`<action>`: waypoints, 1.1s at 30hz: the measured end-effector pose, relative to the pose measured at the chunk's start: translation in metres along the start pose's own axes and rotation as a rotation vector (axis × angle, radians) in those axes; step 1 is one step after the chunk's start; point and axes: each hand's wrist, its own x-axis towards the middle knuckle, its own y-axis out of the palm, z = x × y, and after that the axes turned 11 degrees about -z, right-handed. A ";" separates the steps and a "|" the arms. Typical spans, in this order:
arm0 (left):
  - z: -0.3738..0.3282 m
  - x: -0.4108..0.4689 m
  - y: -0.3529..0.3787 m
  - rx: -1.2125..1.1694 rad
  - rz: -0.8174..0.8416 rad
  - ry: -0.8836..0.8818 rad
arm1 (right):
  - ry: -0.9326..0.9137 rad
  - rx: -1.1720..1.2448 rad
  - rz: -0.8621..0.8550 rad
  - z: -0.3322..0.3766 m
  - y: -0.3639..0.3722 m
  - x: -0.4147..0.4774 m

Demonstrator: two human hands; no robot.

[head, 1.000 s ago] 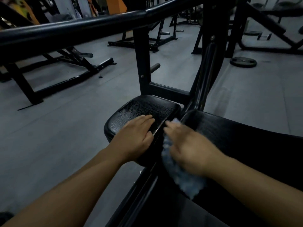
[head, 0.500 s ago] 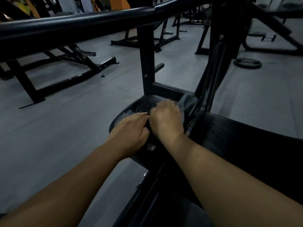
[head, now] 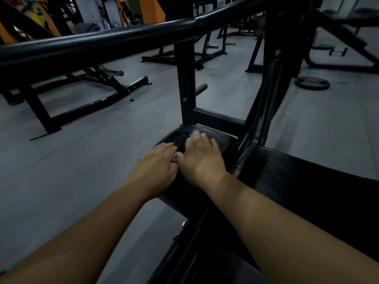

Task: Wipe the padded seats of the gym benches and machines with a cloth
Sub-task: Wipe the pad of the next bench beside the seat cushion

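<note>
The right hand [head: 202,158] is pressing the cloth [head: 193,133] onto the padded seat [head: 222,140], fingers spread straight — the left hand [head: 155,169] is resting flat beside it, grasping nothing. The limp cloth is probably handling best under a flat palm.

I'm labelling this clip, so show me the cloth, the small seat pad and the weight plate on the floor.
cloth [head: 193,134], head view: its pale exposed far edge.
small seat pad [head: 178,138], head view: bare textured top.
weight plate [head: 311,83], head view: its flat face.
</note>
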 end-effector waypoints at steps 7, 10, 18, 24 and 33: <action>0.019 -0.004 -0.011 0.004 0.105 -0.001 | -0.186 -0.096 -0.015 -0.053 -0.012 -0.011; 0.022 -0.003 -0.008 -0.019 0.108 -0.008 | -0.077 -0.189 0.056 -0.028 -0.005 0.037; 0.047 -0.001 -0.018 -0.058 0.148 -0.087 | -0.377 0.004 0.058 -0.026 -0.015 0.002; 0.047 0.003 -0.022 -0.127 0.118 -0.167 | -0.202 -0.017 0.065 0.026 0.020 0.067; 0.051 -0.007 -0.036 -0.093 0.163 -0.050 | -0.459 0.228 -0.019 -0.017 -0.018 -0.018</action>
